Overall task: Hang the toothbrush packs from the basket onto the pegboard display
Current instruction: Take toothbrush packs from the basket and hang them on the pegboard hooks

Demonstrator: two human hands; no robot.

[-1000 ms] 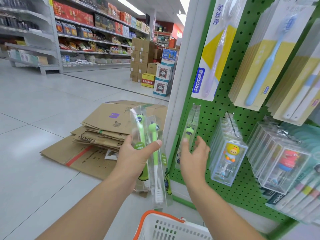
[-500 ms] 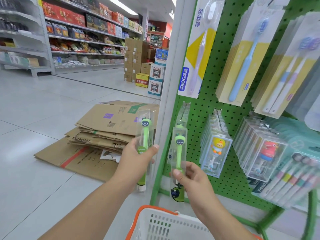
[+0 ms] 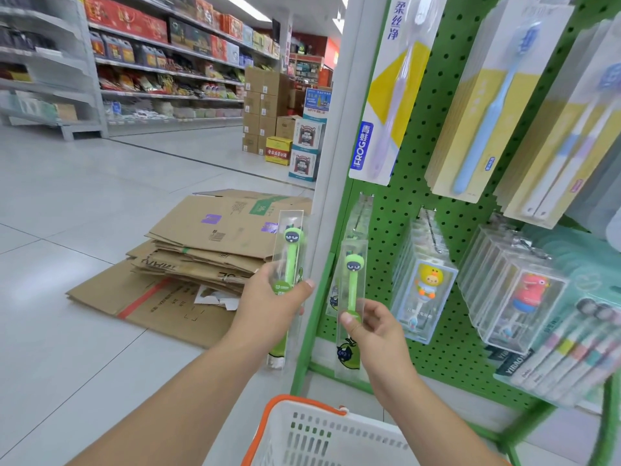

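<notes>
Left hand (image 3: 268,302) grips a clear plastic pack with a green cartoon-head toothbrush (image 3: 288,260) around its middle, thumb across the front, other fingers curled behind; the pack is upright and sits just left of the white shelf upright (image 3: 331,156), in front of the flattened brown cardboard boxes (image 3: 188,260) stacked on the pale tiled floor (image 3: 67,230). Right hand (image 3: 373,326) pinches a second clear pack holding the same green toothbrush (image 3: 351,290) between thumb on the front and fingers behind, low on the handle; that pack is upright and held in front of the lower left corner of the green perforated pegboard (image 3: 420,139). Whether it touches the board or a hook: cannot tell. More clear packs of the same kind hang just behind it (image 3: 361,223). To its right hang clear boxes with a yellow duck figure toothbrush (image 3: 426,290) and clear boxes with a red figure (image 3: 527,294). Upper row: white-and-yellow card pack with a lilac toothbrush marked FROG (image 3: 386,105), then card packs with a blue toothbrush (image 3: 487,105). White plastic basket with orange rim (image 3: 302,432) sits at bottom centre, below both forearms; its contents are out of view.
</notes>
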